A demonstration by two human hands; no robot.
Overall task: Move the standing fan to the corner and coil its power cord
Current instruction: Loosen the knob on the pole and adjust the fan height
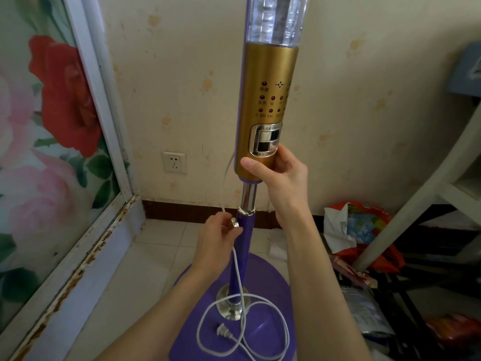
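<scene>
Landmark: tall gold-and-purple standing fan (265, 113), upright near the cream back wall (351, 126). Right hand (279, 173) gripped the fan's lower body; left hand (221, 230) sat lower, at the round metal knob (233, 223) on the fan's purple pole (243, 246), left side. Thin white power cord (240, 303) ran down the left of the fan and lay looped on its flat purple base (270, 295), white plug (225, 334) in front of the pole. White wall socket (174, 162) was behind-left of the fan. Floral glass door panel (46, 142) stood far left. Crumpled plastic bags (359, 227) lay right of the fan, under a white shelf frame (426, 194).
</scene>
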